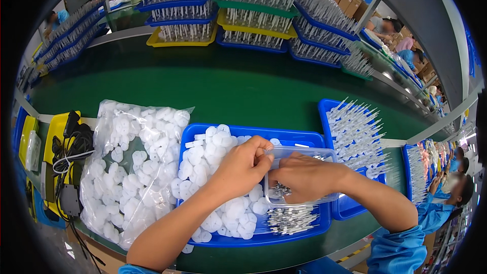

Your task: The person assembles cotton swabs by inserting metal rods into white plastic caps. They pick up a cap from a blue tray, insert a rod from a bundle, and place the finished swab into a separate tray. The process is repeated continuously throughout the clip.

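Note:
My left hand (246,165) pinches the left rim of a clear plastic box (267,189), thumb and fingers closed on it. Reaching into that box from the right, my right hand (307,178) has its fingers bent down among small metallic parts (280,191), so the fingertips are hidden. The box sits over a blue tray (253,239). White plastic discs (236,218) heap up in the tray's left part. Thin silvery pin-like pieces (292,219) lie in a pile just below the box, at the tray's near right.
A clear bag of white discs (129,187) lies left of the tray. To the right, another blue tray (326,122) holds rows of upright white sticks. Stacked trays (253,14) line the far edge. Black cables (76,147) lie at left. Several people sit beyond.

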The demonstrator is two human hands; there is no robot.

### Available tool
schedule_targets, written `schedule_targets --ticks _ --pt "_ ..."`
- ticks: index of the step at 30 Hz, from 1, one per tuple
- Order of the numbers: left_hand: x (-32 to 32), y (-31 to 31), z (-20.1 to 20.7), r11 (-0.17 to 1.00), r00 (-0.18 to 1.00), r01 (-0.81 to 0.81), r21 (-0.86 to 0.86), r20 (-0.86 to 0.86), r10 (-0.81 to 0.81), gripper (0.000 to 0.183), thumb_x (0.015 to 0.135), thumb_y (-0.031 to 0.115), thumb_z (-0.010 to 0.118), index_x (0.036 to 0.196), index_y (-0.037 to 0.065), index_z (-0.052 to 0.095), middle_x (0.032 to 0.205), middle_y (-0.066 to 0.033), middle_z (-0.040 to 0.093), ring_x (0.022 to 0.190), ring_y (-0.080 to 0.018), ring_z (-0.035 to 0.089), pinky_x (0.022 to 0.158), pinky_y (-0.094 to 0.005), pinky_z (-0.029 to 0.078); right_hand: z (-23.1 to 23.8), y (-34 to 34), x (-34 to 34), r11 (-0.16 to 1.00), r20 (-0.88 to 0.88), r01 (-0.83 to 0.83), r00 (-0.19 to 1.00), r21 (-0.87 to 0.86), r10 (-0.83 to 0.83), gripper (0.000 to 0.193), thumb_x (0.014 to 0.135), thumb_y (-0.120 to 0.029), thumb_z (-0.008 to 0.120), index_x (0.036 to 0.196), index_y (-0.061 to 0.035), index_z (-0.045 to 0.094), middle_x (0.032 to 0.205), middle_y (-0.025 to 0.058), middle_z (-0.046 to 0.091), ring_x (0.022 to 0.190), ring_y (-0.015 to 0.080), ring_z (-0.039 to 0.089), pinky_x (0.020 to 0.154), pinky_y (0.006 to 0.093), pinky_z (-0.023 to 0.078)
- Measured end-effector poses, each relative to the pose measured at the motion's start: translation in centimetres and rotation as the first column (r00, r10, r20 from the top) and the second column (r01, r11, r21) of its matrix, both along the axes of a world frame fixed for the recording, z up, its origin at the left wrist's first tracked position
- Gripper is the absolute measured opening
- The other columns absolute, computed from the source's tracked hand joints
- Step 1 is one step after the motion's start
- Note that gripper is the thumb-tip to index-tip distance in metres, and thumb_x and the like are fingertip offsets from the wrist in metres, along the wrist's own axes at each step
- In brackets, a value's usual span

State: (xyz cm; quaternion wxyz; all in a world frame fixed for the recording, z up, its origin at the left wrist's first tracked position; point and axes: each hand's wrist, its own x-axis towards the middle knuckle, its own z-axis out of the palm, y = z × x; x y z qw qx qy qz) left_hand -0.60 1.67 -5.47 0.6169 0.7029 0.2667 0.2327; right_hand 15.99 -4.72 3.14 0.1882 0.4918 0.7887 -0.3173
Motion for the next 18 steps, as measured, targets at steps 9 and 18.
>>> schedule_targets --ticks 9,18 --pt "-0.1 0.0 -0.1 1.0 1.0 0.007 -0.004 -0.004 -0.007 0.02 0.098 0.009 0.059 0.114 -0.001 0.055 0.076 0.002 0.054 0.064 -0.0044 0.049 0.056 -0.0229 0.04 -0.4 1.1 0.3 0.989 -0.05 -0.106 0.994 -0.102 0.102 0.037 0.077 -0.02 0.07 0.11 -0.0041 0.068 0.086 0.0143 0.069 0.093 0.0318 0.064 0.089 0.0433 0.045" --pt "0.0 -0.2 0.1 0.999 1.0 0.0 0.04 -0.016 0.0 0.022 0.097 0.008 0.06 0.117 -0.001 0.054 0.075 0.0015 0.053 0.063 -0.0045 0.048 0.056 -0.0233 0.039 -0.6 -0.1 2.5 0.999 -0.411 0.038 0.911 0.014 -0.029 0.032 0.081 -0.017 0.068 0.108 -0.0022 0.061 0.09 0.0157 0.067 0.086 0.0349 0.065 0.079 0.0451 0.049"
